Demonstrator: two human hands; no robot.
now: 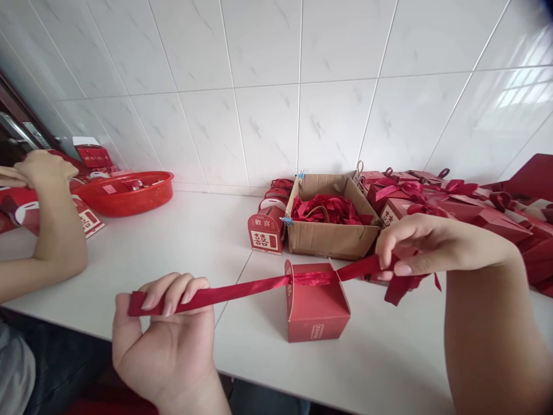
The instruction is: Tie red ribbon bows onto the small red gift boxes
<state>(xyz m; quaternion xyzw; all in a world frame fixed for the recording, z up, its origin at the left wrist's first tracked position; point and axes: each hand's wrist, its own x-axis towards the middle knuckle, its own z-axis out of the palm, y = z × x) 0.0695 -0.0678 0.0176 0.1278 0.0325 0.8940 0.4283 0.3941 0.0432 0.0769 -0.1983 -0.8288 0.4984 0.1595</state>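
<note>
A small red gift box (317, 311) stands upright on the white table in front of me. Through the top of it runs a dark red ribbon (246, 290), stretched out to both sides. My left hand (168, 340) grips the ribbon's left end, palm up, with the fingers over it. To the right of the box, my right hand (444, 245) pinches the other stretch between thumb and fingers, its loose tail hanging below. The ribbon looks fairly taut on the left side.
Behind the box sits a cardboard carton (332, 239) of red ribbons. Folded red boxes (265, 233) line its left; ribboned boxes (475, 216) crowd its right. At far left are a red basin (129, 199) and a co-worker's arm (60, 225). The tiled wall (268, 132) bounds the table.
</note>
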